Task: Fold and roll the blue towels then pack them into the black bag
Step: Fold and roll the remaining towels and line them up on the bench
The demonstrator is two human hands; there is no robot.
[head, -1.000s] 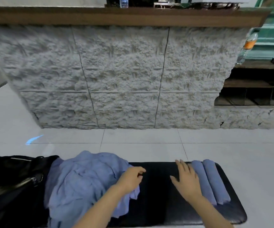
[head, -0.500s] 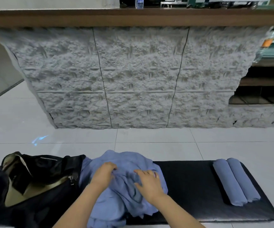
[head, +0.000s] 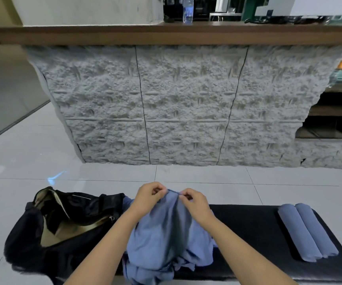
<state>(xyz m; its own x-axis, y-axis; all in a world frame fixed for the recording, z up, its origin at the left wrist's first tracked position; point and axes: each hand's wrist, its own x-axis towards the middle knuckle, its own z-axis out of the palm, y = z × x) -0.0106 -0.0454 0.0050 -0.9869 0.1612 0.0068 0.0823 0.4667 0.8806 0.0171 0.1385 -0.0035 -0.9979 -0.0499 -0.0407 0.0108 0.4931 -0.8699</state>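
while both hands pinch one blue towel's (head: 166, 229) top edge, left hand (head: 148, 197) and right hand (head: 194, 203) lift it off the pile on the bench (head: 254, 227) beside the open black bag (head: 63, 223), likely to spread it for folding.

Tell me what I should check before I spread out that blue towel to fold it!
1. Left hand and right hand both pinch the top edge of the blue towel: ok.
2. Towel lifted free of the heap under it: cannot tell; its lower part hangs into the crumpled cloth.
3. Bare stretch of bench to lay it flat on: ok.
4. Rolled towels out of the way at the right end: ok.
5. Black bag open for packing: ok.
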